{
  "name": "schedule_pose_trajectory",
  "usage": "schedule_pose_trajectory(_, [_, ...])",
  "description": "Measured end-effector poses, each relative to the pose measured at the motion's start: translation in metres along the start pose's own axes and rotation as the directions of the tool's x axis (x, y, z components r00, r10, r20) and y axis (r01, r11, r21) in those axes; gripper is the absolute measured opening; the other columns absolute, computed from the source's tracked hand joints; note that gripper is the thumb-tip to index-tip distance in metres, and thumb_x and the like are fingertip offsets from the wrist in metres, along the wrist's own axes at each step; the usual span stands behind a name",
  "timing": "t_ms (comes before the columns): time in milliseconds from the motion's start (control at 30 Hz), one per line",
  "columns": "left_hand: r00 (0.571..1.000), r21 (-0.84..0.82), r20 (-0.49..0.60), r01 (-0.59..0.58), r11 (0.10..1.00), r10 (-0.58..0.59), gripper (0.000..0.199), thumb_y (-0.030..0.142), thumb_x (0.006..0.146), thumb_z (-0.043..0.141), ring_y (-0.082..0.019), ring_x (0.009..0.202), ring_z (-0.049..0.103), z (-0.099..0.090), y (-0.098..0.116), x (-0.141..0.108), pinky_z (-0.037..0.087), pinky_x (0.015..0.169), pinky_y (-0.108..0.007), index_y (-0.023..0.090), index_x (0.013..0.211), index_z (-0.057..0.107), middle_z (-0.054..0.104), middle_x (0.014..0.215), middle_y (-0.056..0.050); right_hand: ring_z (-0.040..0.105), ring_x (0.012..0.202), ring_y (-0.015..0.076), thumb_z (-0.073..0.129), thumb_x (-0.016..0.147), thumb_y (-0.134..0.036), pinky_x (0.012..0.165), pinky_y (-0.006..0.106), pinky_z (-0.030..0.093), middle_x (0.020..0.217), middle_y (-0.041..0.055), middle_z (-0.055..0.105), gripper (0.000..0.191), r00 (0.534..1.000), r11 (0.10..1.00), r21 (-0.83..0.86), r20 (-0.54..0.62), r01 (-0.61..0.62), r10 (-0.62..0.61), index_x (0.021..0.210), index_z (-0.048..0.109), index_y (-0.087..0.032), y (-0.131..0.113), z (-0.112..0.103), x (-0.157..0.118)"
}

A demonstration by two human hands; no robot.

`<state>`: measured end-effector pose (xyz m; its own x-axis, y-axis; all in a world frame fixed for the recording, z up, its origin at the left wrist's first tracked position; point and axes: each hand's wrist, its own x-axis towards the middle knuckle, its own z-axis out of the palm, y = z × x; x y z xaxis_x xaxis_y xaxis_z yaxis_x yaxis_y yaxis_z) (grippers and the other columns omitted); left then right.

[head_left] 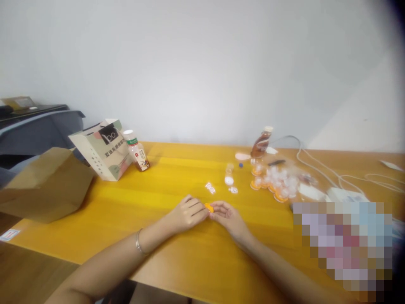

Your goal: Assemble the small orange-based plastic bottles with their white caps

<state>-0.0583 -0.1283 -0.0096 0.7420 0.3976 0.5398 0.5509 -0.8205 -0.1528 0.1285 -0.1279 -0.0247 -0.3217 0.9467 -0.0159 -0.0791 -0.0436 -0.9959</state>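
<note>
Between my two hands, just above the table, is a small orange round piece [209, 207]; its exact kind is too small and blurred to tell. My left hand [190, 213] is closed, its fingers pressed to the piece's left side. From the other side, my right hand [228, 217] pinches it between thumb and fingertips. Beyond the hands lie a white patterned cut-out [210, 188] and a smaller white patterned piece [233, 190]. A white round lid-like disc [229, 180] sits behind them, near a blue cap [241, 165].
Orange discs [281, 197] and several whitish translucent pieces [284, 179] are heaped at the right. Behind them stands a brown drink bottle [262, 143], with white cables [316, 166] nearby. A paper gift bag [106, 152], labelled bottle [138, 153] and brown paper bag [50, 185] occupy the left.
</note>
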Motion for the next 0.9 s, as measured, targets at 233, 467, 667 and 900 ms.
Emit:
schedule_pose_trajectory(233, [0.999, -0.065, -0.001, 0.046, 0.997, -0.046, 0.017, 0.018, 0.086, 0.041, -0.013, 0.081, 0.053, -0.005, 0.001, 0.0, 0.034, 0.068, -0.028, 0.019, 0.098, 0.053, 0.063, 0.088, -0.004, 0.061, 0.076, 0.0151, 0.069, 0.061, -0.028, 0.079, 0.033, 0.046, 0.079, 0.0009, 0.065, 0.026, 1.0, 0.998, 0.055, -0.011, 0.014, -0.013, 0.083, 0.056, -0.021, 0.0, 0.0, 0.0])
schedule_pose_trajectory(467, [0.999, -0.075, 0.019, 0.027, 0.997, -0.026, 0.022, 0.015, 0.086, 0.039, -0.012, 0.084, 0.053, -0.004, 0.0, -0.001, 0.034, 0.071, -0.027, 0.021, 0.104, 0.051, 0.063, 0.091, -0.003, 0.059, 0.077, 0.0144, 0.068, 0.062, -0.026, 0.078, 0.031, 0.045, 0.08, 0.0004, 0.064, 0.025, 1.0, 0.997, 0.081, -0.006, 0.011, -0.01, 0.083, 0.056, -0.021, 0.001, -0.001, 0.0])
schedule_pose_trajectory(667, [1.0, -0.057, -0.012, -0.002, 0.998, 0.001, 0.022, 0.013, 0.085, 0.042, -0.011, 0.084, 0.054, -0.004, 0.001, -0.001, 0.033, 0.071, -0.028, 0.02, 0.103, 0.052, 0.063, 0.09, -0.003, 0.059, 0.075, 0.0138, 0.069, 0.061, -0.026, 0.077, 0.03, 0.045, 0.078, 0.0002, 0.063, 0.025, 0.999, 0.996, 0.093, -0.032, 0.013, -0.01, 0.082, 0.056, -0.021, 0.0, 0.001, 0.0])
schedule_pose_trajectory(900, [0.961, -0.258, 0.049, 0.277, 0.926, -0.273, 0.017, 0.022, 0.083, 0.045, -0.013, 0.08, 0.052, -0.003, -0.013, -0.003, 0.038, 0.073, -0.027, 0.018, 0.097, 0.056, 0.061, 0.088, -0.004, 0.058, 0.074, 0.014, 0.07, 0.059, -0.028, 0.077, 0.031, 0.045, 0.076, 0.0002, 0.061, 0.027, 0.996, 0.999, 0.042, -0.085, -0.006, 0.01, 0.08, 0.054, -0.02, -0.004, -0.002, 0.0])
